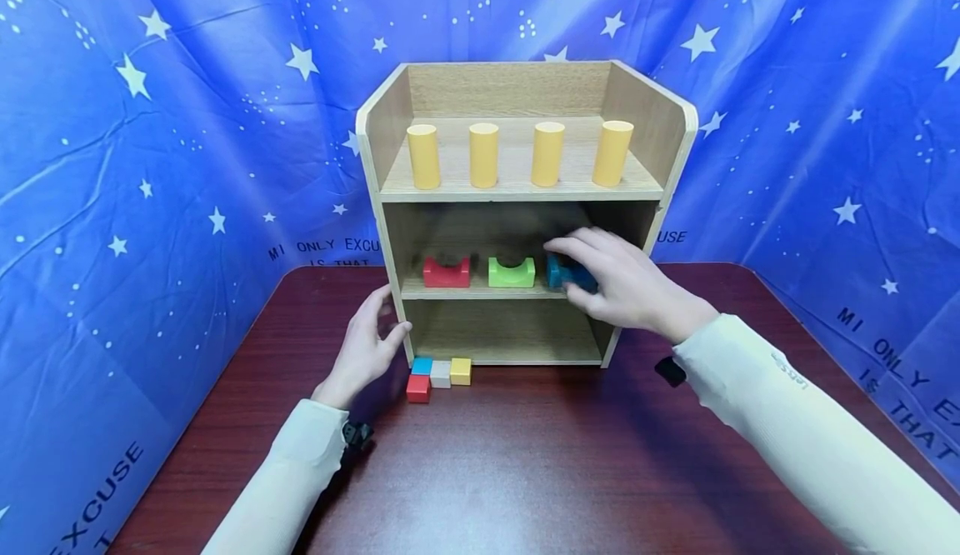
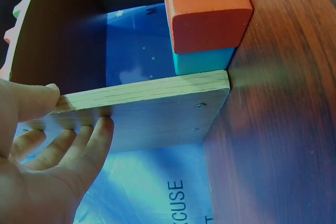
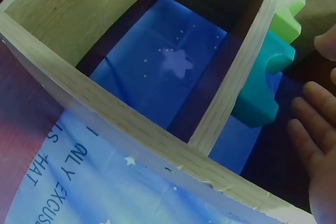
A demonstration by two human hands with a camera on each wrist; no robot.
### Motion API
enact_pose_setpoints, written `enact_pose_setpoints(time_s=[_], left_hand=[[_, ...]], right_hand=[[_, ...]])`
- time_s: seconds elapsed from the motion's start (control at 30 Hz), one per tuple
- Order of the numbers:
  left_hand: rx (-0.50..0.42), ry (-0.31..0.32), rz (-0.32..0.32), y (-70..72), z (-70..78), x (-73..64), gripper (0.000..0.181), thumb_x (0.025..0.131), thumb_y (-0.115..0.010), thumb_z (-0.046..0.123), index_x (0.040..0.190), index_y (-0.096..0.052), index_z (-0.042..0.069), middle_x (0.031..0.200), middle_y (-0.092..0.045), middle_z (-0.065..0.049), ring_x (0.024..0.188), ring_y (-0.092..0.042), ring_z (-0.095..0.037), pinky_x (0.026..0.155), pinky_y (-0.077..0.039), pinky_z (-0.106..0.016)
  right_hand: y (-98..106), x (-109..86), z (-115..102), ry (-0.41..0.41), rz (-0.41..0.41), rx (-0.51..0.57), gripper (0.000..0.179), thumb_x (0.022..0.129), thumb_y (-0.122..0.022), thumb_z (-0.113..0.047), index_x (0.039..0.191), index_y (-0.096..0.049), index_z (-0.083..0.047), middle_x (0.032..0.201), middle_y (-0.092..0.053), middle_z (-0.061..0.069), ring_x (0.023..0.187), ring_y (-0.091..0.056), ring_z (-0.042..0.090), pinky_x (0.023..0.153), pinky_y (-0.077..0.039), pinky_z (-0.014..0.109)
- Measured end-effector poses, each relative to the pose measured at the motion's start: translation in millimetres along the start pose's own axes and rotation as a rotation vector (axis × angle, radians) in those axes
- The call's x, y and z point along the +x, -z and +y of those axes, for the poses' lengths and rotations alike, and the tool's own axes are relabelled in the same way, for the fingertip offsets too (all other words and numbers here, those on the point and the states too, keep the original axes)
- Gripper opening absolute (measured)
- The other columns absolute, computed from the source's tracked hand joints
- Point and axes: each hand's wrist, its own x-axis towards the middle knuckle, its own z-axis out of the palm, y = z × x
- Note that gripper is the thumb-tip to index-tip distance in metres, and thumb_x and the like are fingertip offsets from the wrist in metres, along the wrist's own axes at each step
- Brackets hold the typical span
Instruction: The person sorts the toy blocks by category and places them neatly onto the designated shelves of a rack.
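My left hand [image 1: 367,340] grips the left side panel of a wooden shelf [image 1: 384,242]; in the left wrist view its thumb lies at the panel's front edge and its fingers on the outer face. At the middle level, my right hand [image 1: 626,280] is beside a blue block with a curved notch [image 3: 257,95]. Its fingers are apart from that block in the right wrist view and partly cover it in the head view. A green notched block [image 1: 512,273] and a red notched block [image 1: 447,272] stand to its left on the same board, notches up.
Several yellow cylinders [image 1: 483,155] stand in a row on the top level. At the shelf's lower left front, small blue [image 1: 422,365], white [image 1: 440,374], yellow [image 1: 461,371] and red blocks [image 1: 418,388] sit together on the dark wooden table [image 1: 510,472]. A blue starry curtain [image 1: 225,122] surrounds the table.
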Motion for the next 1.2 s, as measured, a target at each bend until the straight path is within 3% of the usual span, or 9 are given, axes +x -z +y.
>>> enact_pose_setpoints(time_s=[0.17,0.53,1.2], left_hand=[[0.013,0.001,0.002,0.5,-1.1,-0.2,0.059,0.084,-0.068,-0.002,0.138,-0.044,0.005,0.122,-0.056,-0.013,0.103,-0.061,-0.028,0.082,-0.053,-0.044],[0.022,-0.002,0.003,0.6,-0.1,-0.4,0.059,0.084,-0.069,-0.001,0.137,-0.044,0.005,0.122,-0.056,-0.013,0.103,-0.061,-0.028,0.083,-0.053,-0.043],[0.014,0.004,-0.007,0.2,-0.5,0.0,0.060,0.084,-0.069,-0.001,0.138,-0.043,0.004,0.122,-0.056,-0.014,0.104,-0.061,-0.027,0.082,-0.053,-0.042]], right_hand=[[-3.8,-5.3,-5.2,0.066,0.076,0.026,0.050,0.078,-0.066,-0.017,0.126,-0.057,-0.010,0.117,-0.058,0.005,0.104,-0.053,0.022,0.086,-0.044,0.041],[-16.0,-16.2,-22.7,0.148,0.148,0.051,0.043,0.079,-0.065,-0.018,0.121,-0.061,-0.006,0.115,-0.060,0.004,0.107,-0.055,0.022,0.093,-0.042,0.037],[-59.6,-17.9,-54.9,0.188,0.074,0.159,0.045,0.078,-0.067,-0.018,0.122,-0.060,-0.009,0.115,-0.059,0.002,0.108,-0.055,0.018,0.095,-0.043,0.034]])
